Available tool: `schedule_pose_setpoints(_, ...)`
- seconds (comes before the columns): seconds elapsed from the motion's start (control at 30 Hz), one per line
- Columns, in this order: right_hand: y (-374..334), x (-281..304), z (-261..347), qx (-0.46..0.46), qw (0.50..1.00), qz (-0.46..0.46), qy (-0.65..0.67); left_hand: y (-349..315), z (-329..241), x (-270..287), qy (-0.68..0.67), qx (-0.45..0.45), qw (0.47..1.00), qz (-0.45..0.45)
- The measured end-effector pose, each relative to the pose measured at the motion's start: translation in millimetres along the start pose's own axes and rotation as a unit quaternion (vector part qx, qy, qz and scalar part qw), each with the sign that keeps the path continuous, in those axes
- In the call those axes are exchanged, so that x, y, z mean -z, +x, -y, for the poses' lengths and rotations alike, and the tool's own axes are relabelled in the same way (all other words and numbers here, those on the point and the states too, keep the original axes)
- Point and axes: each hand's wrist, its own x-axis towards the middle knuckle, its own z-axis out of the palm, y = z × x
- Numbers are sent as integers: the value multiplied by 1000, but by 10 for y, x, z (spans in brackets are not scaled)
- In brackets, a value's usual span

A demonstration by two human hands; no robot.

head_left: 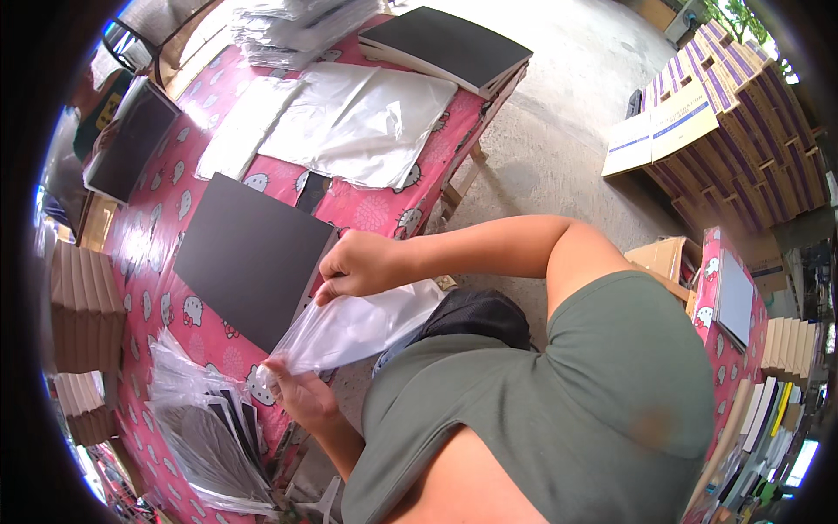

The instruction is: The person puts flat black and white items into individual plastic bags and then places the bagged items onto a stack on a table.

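Note:
A clear plastic sleeve is stretched between my two hands at the near edge of the table. My right hand is closed on its upper edge, beside the corner of a flat black board. Lower down, my left hand pinches the sleeve's other corner between thumb and fingers. The black board lies flat, just left of the sleeve; I cannot tell whether they touch. Nearer the lower left, several black boards in clear plastic lie in a loose pile.
Flat plastic sleeves lie farther back on the pink patterned tablecloth, near a black-topped stack and plastic-wrapped packs. At far left another person's hand holds a black board. Cartons stand stacked at right.

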Motion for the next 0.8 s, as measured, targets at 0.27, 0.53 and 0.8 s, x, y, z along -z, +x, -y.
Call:
schedule_pose_setpoints(0.27,170,-301,30,75,986,-91,120,-22,-156,-233,29,-122,982,144)
schedule_pose_setpoints(0.53,147,-342,175,-33,990,-68,121,-67,-306,-87,-17,-96,989,109)
schedule_pose_setpoints(0.8,241,-461,148,55,986,-142,61,-77,-246,48,-50,-110,993,-11)
